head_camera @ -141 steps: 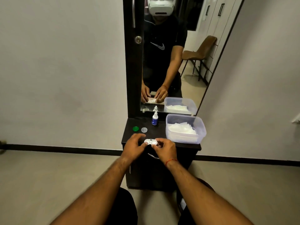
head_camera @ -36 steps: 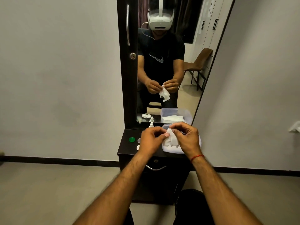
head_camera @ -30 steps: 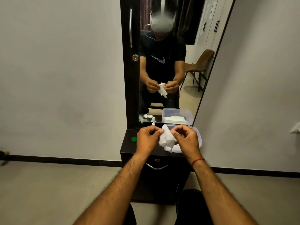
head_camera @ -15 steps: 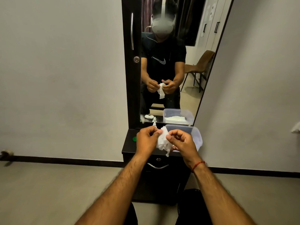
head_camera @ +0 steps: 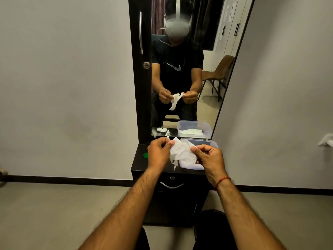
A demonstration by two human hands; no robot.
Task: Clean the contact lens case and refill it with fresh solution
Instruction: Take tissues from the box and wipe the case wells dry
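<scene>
A white tissue is stretched between my two hands above the dark dresser top. My left hand pinches its left edge and my right hand pinches its right edge. The lens case itself is hidden behind my hands; only its reflection shows in the mirror. A green cap lies on the dresser at the left. The solution bottle's tip peeks out just above my left hand.
A clear plastic tub holding white tissues stands on the dresser's right side, behind my right hand. A tall mirror rises behind the dresser. A drawer with a curved handle is below the top. Grey walls flank both sides.
The lens case left my hands and a tissue was taken up. Over the last second my hands have pulled apart, spreading the tissue wider.
</scene>
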